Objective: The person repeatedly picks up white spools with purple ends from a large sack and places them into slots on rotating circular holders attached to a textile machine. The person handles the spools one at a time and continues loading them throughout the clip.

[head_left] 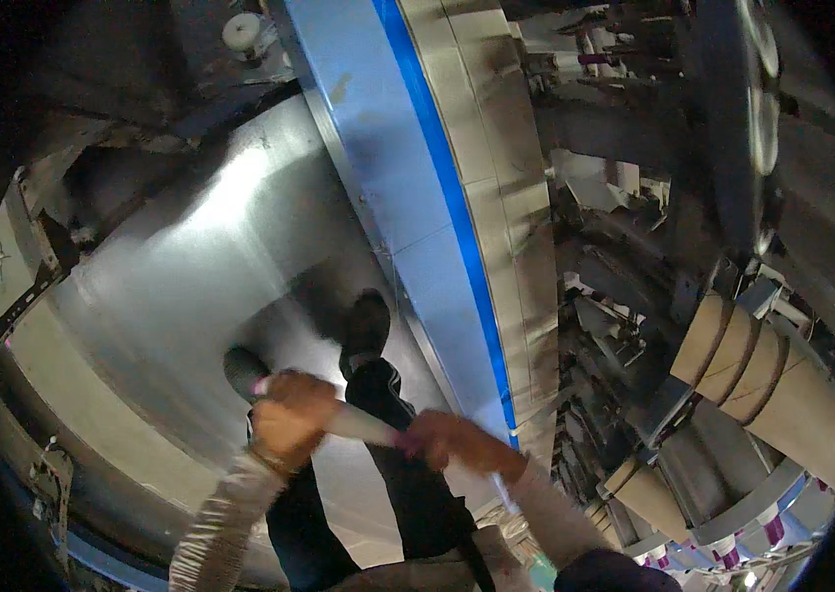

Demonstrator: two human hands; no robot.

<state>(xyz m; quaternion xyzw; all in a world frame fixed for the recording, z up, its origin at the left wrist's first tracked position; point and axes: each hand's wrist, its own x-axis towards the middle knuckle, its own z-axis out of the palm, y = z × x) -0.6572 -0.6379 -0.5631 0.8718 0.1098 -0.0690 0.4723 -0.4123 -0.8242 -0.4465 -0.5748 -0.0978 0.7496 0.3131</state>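
Observation:
A white bobbin [363, 426] with purple ends stretches across the space in front of my legs, tilted slightly down to the right. My left hand [291, 419] is closed around its left part, and a bit of the purple end sticks out beyond the fingers. At the other end, my right hand [457, 441] grips the purple tip. Both hands are slightly blurred, and the fingers hide parts of the bobbin's ends.
Shiny grey floor [171, 286] lies under my feet. Along my right runs a long blue panel [388, 148] with a tan ledge [486, 168]. Beyond it stand dark machine parts and a tan banded cylinder [762, 370]. Several purple-tipped bobbins [772, 528] hang at lower right.

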